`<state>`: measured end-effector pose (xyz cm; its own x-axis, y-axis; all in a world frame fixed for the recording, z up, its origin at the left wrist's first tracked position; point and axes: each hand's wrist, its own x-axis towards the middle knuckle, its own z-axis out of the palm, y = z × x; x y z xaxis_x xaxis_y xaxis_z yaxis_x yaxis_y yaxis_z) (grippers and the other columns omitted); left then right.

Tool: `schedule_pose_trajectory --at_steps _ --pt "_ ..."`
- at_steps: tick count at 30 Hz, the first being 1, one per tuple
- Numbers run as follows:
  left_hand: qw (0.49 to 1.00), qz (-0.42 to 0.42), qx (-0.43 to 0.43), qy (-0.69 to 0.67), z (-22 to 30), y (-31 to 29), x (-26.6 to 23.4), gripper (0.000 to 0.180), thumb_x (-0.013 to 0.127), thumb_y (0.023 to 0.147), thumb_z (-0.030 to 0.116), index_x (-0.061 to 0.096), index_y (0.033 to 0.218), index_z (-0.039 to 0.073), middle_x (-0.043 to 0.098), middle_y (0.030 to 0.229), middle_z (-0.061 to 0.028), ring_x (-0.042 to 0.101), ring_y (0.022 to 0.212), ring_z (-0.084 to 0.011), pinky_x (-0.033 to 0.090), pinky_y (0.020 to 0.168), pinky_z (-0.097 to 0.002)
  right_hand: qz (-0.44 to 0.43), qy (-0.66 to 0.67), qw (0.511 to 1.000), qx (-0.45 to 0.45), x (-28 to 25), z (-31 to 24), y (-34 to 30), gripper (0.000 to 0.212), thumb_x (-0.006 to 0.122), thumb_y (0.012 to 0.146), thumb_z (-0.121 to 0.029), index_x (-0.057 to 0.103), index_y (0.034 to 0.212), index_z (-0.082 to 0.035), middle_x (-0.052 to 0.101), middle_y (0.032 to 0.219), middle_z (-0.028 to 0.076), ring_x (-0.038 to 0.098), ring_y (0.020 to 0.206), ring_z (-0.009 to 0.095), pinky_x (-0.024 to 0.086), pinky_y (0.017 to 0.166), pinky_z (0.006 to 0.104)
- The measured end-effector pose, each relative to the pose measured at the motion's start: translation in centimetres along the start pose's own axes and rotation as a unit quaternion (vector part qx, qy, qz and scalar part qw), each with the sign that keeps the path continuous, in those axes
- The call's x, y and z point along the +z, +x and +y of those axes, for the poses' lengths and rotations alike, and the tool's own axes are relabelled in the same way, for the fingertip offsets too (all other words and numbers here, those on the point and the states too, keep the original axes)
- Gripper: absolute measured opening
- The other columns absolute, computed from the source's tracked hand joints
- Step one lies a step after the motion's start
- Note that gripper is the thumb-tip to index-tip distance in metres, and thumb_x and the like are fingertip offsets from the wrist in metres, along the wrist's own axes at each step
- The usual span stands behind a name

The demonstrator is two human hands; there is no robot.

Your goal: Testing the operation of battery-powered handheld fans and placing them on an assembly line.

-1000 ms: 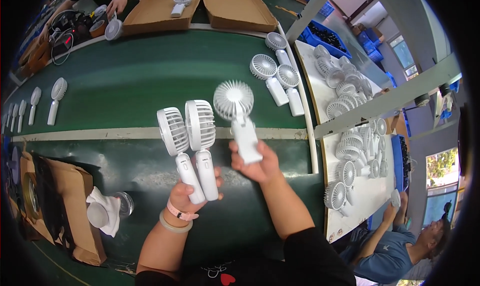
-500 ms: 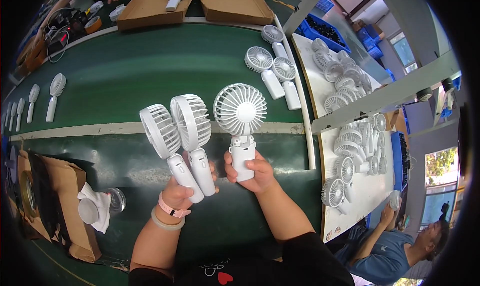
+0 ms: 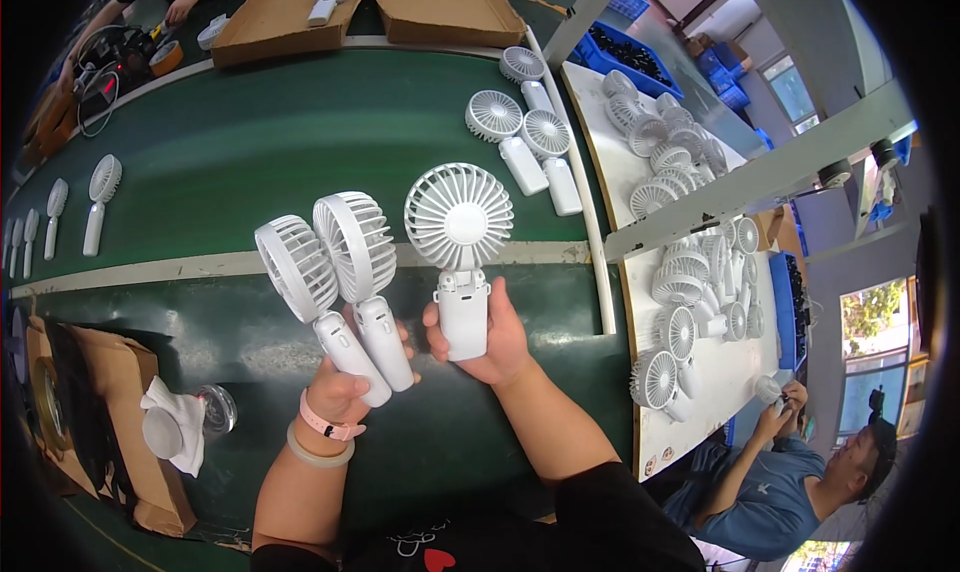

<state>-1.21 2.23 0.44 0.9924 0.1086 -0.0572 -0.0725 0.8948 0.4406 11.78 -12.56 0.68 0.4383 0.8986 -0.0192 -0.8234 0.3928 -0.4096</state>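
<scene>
The left hand point(image 3: 340, 390) is wrapped round the handles of two white fans point(image 3: 350, 357), thumb bent across the left one, fingertips showing past the other. Both round heads tilt leftward, side by side. The right hand point(image 3: 500, 347) is closed about a third fan point(image 3: 463, 317), fingertips at one edge of its handle, thumb pointing up along the other. All three stand over the green bench point(image 3: 560, 312).

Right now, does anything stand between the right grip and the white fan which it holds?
Nothing visible does. The right grip holds the handle of its white fan directly. The two fans in the left grip are apart from it, to the left, not between.
</scene>
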Motion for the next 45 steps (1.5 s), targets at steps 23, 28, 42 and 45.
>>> schedule_pose_trajectory --at_steps 23,28,42,45 --pt "0.998 0.034 0.013 -0.042 -0.3 0.1 -0.8 0.071 0.064 0.065 0.009 0.034 0.129 0.018 0.049 0.118 -0.0134 0.053 0.105 -0.0281 0.046 0.08 -0.0526 0.181 -0.282 0.938 -0.088 0.6 0.5 0.3 0.039 0.056 0.081 -0.003 0.045 0.118 0.0 0.058 0.11 0.014 0.059 0.097 0.023 0.046 0.086 0.0352" --pt "0.998 0.027 0.002 -0.048 -0.5 0.0 -1.0 0.071 0.062 0.065 0.006 0.034 0.129 0.017 0.048 0.119 -0.0145 0.053 0.107 -0.0291 0.046 0.082 -0.0543 0.176 -0.282 0.94 -0.075 0.6 0.4 -0.1 0.035 0.055 0.08 -0.002 0.047 0.115 0.0 0.059 0.108 0.014 0.059 0.097 0.022 0.046 0.086 0.0343" --pt "0.998 0.032 0.002 -0.058 -0.3 -0.2 -0.6 0.067 0.064 0.068 0.006 0.034 0.127 0.002 0.049 0.12 -0.0153 0.052 0.107 -0.03 0.046 0.088 -0.0485 0.204 -0.291 0.928 -0.11 0.4 1.0 0.3 0.044 0.061 0.072 -0.002 0.048 0.114 0.002 0.06 0.105 0.014 0.059 0.095 0.023 0.045 0.087 0.0357" --pt "0.998 0.01 0.006 -0.056 -0.9 0.2 -0.4 0.063 0.061 0.071 0.005 0.034 0.128 0.001 0.049 0.12 -0.0147 0.054 0.105 -0.0289 0.045 0.088 -0.0483 0.216 -0.327 0.91 -0.132 0.6 0.3 -0.2 0.043 0.061 0.072 -0.003 0.049 0.113 0.003 0.061 0.101 0.014 0.06 0.09 0.022 0.046 0.085 0.0348"
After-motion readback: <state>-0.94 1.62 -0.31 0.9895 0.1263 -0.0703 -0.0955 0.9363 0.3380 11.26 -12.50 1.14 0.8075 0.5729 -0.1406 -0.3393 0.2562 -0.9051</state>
